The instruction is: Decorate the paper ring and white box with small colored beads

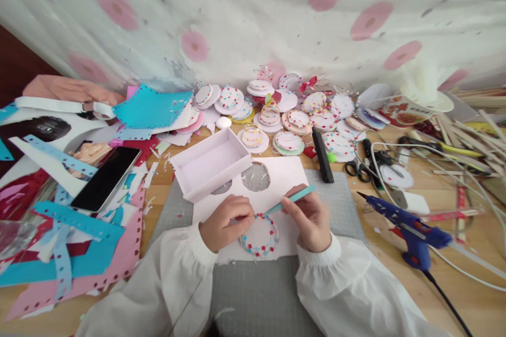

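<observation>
A round paper disc (pixel 259 236) lies on a white sheet, ringed with red and blue flower-shaped pieces on a thin loop. At its upper left edge my left hand (pixel 228 221) is closed, thumb and forefinger pinched together. Whatever is between those fingertips is too small to make out. My right hand (pixel 310 218) grips slim teal tweezers (pixel 294 197) on the other side. Their pointed tip reaches the upper rim of the disc, close to the left fingertips. Under the disc, the white sheet (pixel 284 174) has round holes cut out of it.
A white open box (pixel 213 163) stands behind my left hand on the grey cutting mat (pixel 253 295). Several decorated discs (pixel 288 141) crowd the back. Paper scraps and a phone (pixel 106 176) lie left. Right are a blue glue gun (pixel 411 226), scissors (pixel 358 169) and cables.
</observation>
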A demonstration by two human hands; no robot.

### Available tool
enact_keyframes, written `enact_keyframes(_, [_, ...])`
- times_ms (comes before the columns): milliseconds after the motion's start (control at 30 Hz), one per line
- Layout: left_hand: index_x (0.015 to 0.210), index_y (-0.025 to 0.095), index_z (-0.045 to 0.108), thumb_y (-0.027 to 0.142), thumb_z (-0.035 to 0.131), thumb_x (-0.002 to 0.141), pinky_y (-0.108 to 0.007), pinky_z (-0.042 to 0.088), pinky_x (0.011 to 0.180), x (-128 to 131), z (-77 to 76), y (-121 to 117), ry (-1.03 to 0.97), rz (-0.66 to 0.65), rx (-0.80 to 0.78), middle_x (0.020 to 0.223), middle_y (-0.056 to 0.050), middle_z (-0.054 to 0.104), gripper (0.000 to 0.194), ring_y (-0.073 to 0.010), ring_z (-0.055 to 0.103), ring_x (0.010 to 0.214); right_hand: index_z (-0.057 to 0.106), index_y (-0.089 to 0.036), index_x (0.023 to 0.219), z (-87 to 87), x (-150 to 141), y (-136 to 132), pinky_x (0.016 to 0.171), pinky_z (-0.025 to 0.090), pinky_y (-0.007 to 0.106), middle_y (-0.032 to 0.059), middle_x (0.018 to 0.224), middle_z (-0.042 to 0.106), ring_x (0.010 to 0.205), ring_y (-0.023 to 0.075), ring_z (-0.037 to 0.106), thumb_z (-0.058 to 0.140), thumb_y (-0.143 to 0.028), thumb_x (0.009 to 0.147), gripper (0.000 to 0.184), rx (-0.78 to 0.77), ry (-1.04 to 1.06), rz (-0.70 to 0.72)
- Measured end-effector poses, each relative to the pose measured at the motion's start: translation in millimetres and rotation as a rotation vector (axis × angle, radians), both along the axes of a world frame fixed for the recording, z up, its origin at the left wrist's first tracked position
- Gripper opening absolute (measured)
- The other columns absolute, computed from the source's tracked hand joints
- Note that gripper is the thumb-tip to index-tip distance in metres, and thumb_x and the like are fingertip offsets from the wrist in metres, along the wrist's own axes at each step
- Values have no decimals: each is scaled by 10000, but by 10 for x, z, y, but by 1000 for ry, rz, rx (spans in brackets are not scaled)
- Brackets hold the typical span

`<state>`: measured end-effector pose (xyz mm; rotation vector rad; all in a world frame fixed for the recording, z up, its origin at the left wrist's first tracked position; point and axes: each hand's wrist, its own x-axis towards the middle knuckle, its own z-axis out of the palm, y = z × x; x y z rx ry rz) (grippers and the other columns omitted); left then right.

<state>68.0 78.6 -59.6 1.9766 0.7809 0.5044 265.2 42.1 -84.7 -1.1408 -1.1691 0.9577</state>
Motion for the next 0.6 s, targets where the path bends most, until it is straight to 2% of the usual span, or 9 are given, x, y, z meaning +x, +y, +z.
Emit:
enact_keyframes(67, [601,177,394,236,396,871,-300,332,700,-9,0,4,-3,-5,-11,609,16,441,276,-133,424,630,599,-198,767,-9,7,24,513,398,249,-6,716,551,575,107,495,650,-287,799,107,-14,37,-44])
enact_keyframes(233, [589,180,371,209,399,852,-296,329,690,-14,-28,-7,-16,-8,8,588,23,418,266,-129,406,613,553,-184,712,-30,98,132,459,340,212,-52,577,476,476,67,435,671,-337,776,202,-100,242,-292])
enact_keyframes(300, [588,184,366,200,403,838,-296,335,684,-6,-53,-33,-19,6,60,577,23,421,253,-129,407,606,543,-189,731,-36,123,175,470,350,214,-66,514,465,461,73,440,686,-350,752,216,-148,330,-316])
enact_keyframes(467, [579,180,394,225,484,815,-310,329,690,-31,-49,-74,94,59,317,584,20,467,256,-129,437,615,522,-193,748,-48,109,237,473,360,220,-74,446,488,438,83,449,725,-366,678,276,-222,481,-276])
enact_keyframes(533, [577,178,413,255,514,812,-315,323,685,-43,45,-34,146,110,446,593,15,481,267,-133,441,625,520,-191,743,-59,106,249,465,357,214,-78,437,489,424,76,442,735,-372,657,294,-237,508,-284])
enact_keyframes(600, [575,179,433,281,519,814,-320,319,664,-22,208,1,160,183,585,589,12,473,274,-136,427,617,518,-191,733,-72,109,257,456,356,210,-81,431,485,415,73,437,739,-378,643,304,-237,519,-288])
